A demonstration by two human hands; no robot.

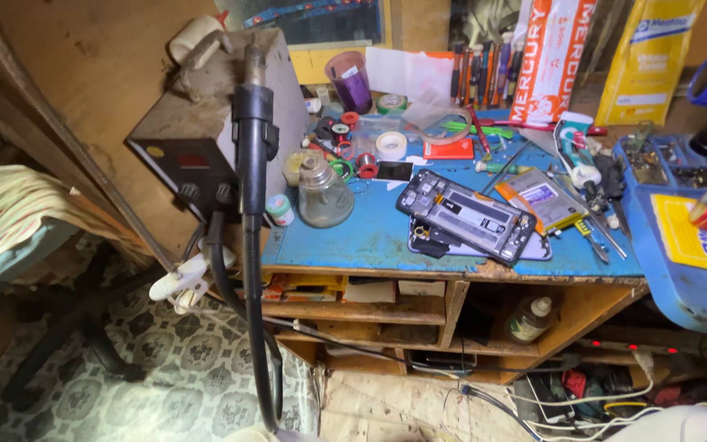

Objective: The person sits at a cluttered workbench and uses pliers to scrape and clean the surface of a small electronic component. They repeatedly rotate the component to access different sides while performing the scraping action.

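Neither of our hands shows, so we cannot tell their state. Nearest us hangs the black hot-air wand point(252, 147) beside its station point(198, 123). Farther on, the opened phone point(466, 215) lies flat on the blue table point(353, 237); we judge steady, level support best.

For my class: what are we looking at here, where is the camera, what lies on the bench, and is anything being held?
One picture, taken by a camera on a person's head, looking down at a cluttered repair bench. No hands show, so nothing is seen held. On the blue mat lies an opened phone, its insides showing. Beside it are a glass bottle, tape rolls and small tools. At left a hot-air station stands, its black handle hanging in front with a hose running down. Shelves below hold boxes and a plastic bottle. Cables lie on the floor.
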